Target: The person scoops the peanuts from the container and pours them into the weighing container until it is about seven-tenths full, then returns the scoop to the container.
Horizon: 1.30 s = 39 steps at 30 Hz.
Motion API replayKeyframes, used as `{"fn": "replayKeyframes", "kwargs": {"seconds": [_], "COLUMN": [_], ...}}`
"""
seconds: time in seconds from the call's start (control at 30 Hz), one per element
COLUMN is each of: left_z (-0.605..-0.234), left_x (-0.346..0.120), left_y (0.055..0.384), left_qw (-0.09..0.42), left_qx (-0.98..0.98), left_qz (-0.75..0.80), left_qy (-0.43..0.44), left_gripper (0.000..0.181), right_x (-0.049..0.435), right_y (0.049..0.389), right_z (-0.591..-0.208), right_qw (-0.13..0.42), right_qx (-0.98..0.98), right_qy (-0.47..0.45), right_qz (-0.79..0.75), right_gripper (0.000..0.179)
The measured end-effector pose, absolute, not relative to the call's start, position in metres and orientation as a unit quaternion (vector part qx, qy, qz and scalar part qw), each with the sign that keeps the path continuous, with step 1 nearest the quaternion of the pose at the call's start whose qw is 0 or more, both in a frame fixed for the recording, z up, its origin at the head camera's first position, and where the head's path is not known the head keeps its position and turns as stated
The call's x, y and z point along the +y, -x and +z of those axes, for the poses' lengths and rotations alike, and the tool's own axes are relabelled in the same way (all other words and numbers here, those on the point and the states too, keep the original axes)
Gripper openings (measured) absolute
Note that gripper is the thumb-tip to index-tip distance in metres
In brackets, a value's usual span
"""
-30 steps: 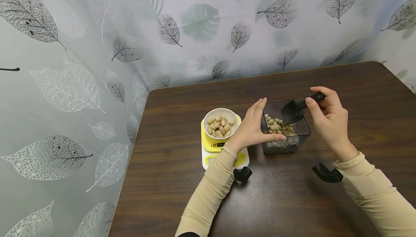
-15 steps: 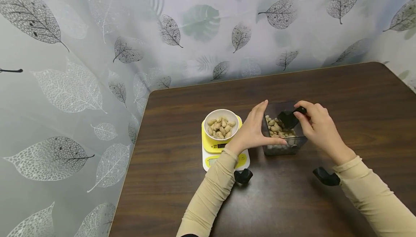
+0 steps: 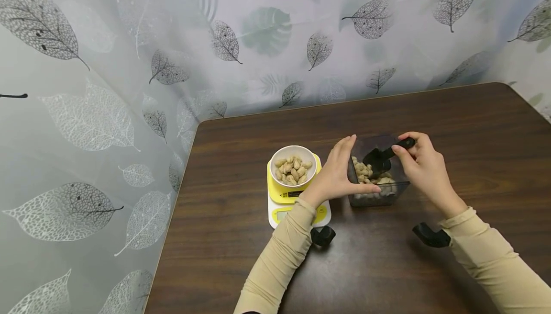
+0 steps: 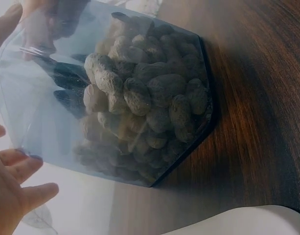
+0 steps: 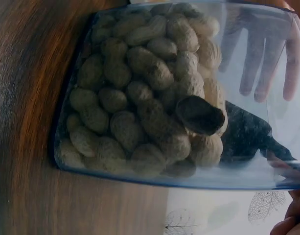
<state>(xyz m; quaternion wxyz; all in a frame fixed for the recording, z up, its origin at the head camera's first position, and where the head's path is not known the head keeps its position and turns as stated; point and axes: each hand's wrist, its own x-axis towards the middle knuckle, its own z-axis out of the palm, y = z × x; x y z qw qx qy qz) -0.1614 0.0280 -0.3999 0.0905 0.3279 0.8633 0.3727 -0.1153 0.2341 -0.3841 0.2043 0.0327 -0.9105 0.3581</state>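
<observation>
In the head view, a clear dark-tinted plastic box (image 3: 374, 142) on the table holds unshelled peanuts (image 3: 362, 169). My left hand (image 3: 333, 175) rests at its left end, thumb laid along the front rim and straight fingers reaching to the far corner. My right hand (image 3: 428, 168) pinches the handle of a black scoop (image 3: 377, 162) between thumb and fingers. The scoop's blade is down inside the box, among the peanuts. Through the wall in the right wrist view, the black scoop (image 5: 247, 132) shows against the peanuts (image 5: 125, 93), with left-hand fingers (image 5: 252, 63) beyond.
Left of the box stands a yellow and white kitchen scale (image 3: 273, 196), partly covered by my left forearm. A white bowl (image 3: 275, 153) of peanuts sits on it. Dark wood table (image 3: 224, 185) surrounds them, backed by a leaf-patterned curtain (image 3: 267, 65).
My right hand has moved left and down with the scoop, from above the box's right side into the peanuts. Lately the scoop has shifted slightly nearer. The left hand stays at the box.
</observation>
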Motion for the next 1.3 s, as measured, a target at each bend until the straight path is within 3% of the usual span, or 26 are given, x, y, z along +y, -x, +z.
{"fn": "replayKeyframes", "kwargs": {"seconds": [0.2,0.43,0.57,0.83,0.93,1.17,1.3], "left_z": [-0.399,-0.397,-0.397,-0.399,-0.4,-0.4,-0.399], "left_x": [0.027,0.028,0.029,0.029,0.029,0.029,0.028], "left_y": [0.16,0.161,0.161,0.161,0.162,0.161,0.162], "left_qw": [0.1,0.101,0.103,0.095,0.091,0.102,0.102], "left_qx": [0.865,0.866,0.867,0.87,0.871,0.869,0.869], "left_qz": [0.371,0.365,0.362,0.359,0.358,0.362,0.361], "left_qy": [-0.324,-0.326,-0.327,-0.325,-0.324,-0.321,-0.322], "left_gripper": [0.115,0.114,0.114,0.115,0.115,0.114,0.114], "right_x": [0.232,0.236,0.239,0.234,0.23,0.23,0.232], "right_y": [0.118,0.12,0.118,0.115,0.115,0.121,0.122], "right_z": [-0.384,-0.383,-0.383,-0.386,-0.386,-0.382,-0.382], "right_qw": [0.195,0.138,0.142,0.207,0.198,0.139,0.128], "right_qx": [-0.905,-0.905,-0.91,-0.887,-0.893,-0.905,-0.905], "right_qy": [-0.002,0.017,-0.048,-0.226,-0.199,-0.044,-0.038], "right_qz": [0.378,0.402,0.386,0.344,0.353,0.4,0.405], "right_gripper": [0.039,0.047,0.038,0.027,0.027,0.039,0.039]}}
